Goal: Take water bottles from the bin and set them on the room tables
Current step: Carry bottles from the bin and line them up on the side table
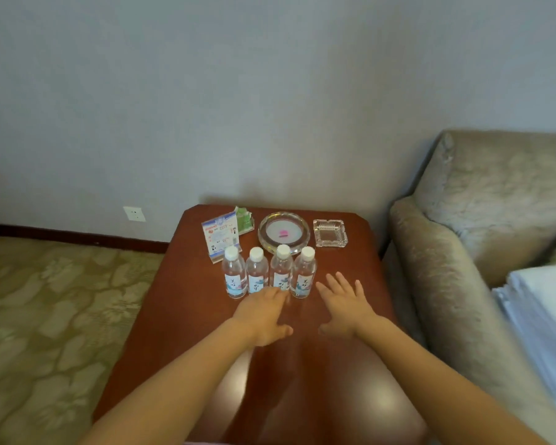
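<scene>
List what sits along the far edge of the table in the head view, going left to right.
Printed sign card → round glass dish → square glass ashtray.

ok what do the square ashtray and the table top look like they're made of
Square ashtray: clear glass, probably; see-through with ribbed facets. Table top: red-brown wood or veneer, glossy lacquer, going by the bright reflections.
</scene>
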A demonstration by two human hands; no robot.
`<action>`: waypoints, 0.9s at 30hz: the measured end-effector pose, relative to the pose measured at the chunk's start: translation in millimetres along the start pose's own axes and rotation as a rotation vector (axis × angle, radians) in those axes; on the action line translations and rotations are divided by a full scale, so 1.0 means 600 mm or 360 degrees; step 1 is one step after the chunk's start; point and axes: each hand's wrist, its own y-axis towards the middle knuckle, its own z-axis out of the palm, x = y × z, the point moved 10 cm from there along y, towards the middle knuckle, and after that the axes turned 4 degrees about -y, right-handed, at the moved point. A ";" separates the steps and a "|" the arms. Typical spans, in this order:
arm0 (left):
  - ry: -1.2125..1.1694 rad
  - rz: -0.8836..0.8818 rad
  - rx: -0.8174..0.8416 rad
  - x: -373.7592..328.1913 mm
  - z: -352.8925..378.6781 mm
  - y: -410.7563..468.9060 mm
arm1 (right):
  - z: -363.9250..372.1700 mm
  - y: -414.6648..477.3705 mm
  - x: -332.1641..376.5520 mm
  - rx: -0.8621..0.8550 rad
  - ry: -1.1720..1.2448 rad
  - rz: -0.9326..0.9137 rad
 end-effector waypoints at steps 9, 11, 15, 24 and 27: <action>0.0225 0.0014 0.0138 -0.135 -0.177 -0.165 | -0.191 -0.338 -0.057 -0.0042 0.0111 0.0323; 0.0233 0.0102 0.0145 -0.178 -0.184 -0.192 | -0.195 -0.405 -0.070 -0.0069 0.0146 0.0409; 0.0242 0.0270 0.0205 -0.275 -0.166 -0.238 | -0.156 -0.537 -0.100 -0.0114 0.0331 0.0643; 0.0507 0.0982 0.0367 -0.633 -0.083 -0.354 | -0.028 -0.907 -0.213 -0.0278 0.0630 0.1297; 0.0577 0.1224 0.0425 -0.781 -0.037 -0.400 | 0.030 -1.047 -0.254 -0.0316 0.0767 0.1557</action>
